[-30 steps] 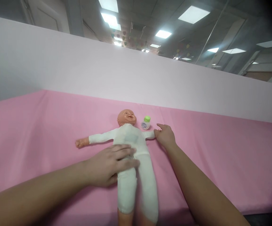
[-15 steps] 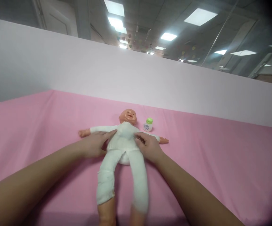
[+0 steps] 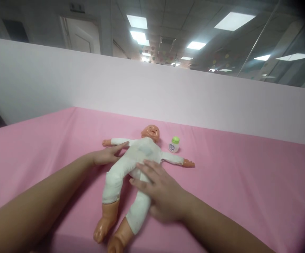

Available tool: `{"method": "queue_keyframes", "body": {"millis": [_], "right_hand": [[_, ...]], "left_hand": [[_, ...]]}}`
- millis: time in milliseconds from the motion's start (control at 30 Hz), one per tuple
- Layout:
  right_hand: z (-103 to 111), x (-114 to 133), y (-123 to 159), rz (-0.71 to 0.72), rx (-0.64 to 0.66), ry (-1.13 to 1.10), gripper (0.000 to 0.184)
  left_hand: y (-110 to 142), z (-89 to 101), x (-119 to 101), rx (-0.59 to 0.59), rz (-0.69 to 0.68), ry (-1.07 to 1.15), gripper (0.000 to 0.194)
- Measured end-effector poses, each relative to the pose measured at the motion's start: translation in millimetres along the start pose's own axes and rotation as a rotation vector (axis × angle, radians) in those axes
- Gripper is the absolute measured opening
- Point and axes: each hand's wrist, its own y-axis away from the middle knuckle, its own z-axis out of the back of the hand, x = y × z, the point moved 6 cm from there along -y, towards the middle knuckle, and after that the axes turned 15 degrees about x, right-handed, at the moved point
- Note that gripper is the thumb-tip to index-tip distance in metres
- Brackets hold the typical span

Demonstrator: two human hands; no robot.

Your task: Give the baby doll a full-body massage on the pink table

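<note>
A baby doll (image 3: 144,149) with a white cloth body lies face up, arms spread and head away from me. My left hand (image 3: 107,154) rests against the doll's side below its outstretched arm, fingers extended and thumb apart. Over the doll's hip and upper leg lies my right hand (image 3: 163,189), its fingers stretched out and spread. Part of that leg is hidden beneath it. Beside the doll's head stands a small clear bottle (image 3: 174,144) with a green cap and a printed label, touched by neither hand.
A pink sheet (image 3: 234,182) covers the surface under the doll. Behind it rises a white panel (image 3: 168,91), with another side of it at the left. Beyond the panel are a door (image 3: 82,37) and lit ceiling panels (image 3: 234,21).
My right hand has moved from the doll's side down onto its hip and leg, its fingers spreading. The doll's legs now slant to the left. The camera view has shifted slightly.
</note>
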Motion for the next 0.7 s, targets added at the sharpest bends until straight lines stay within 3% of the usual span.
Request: {"method": "queue_keyframes", "body": {"millis": [100,167,233,333,433,600,700], "right_hand": [[-3.2,22.8,-4.2,0.148,-0.041,0.093,0.058],[-8.1,33.1,-6.5,0.241,-0.058,0.131,0.038],[-13.0,38.5,-8.2,0.32,-0.083,0.123,0.027],[-16.1,38.7,-8.5,0.395,-0.17,0.077,0.029],[-14.2,34.6,-6.5,0.392,-0.273,0.061,0.034],[1.0,33.2,0.4,0.37,-0.404,0.011,0.02],[18.4,32.0,8.1,0.358,-0.535,0.015,0.025]], "left_hand": [[-1.4,1.3,7.6,0.111,-0.032,0.167,0.104],[-3.2,2.7,8.0,0.155,-0.021,0.269,0.099],[-6.8,3.8,7.7,0.118,0.08,0.319,0.087],[-12.2,5.2,6.5,-0.063,0.352,0.148,0.086],[-18.5,0.7,3.3,-0.159,0.532,-0.031,0.095],[-22.4,-3.4,3.7,-0.223,0.58,-0.114,0.107],[-21.7,-2.6,-2.0,-0.27,0.522,-0.144,0.11]]}}
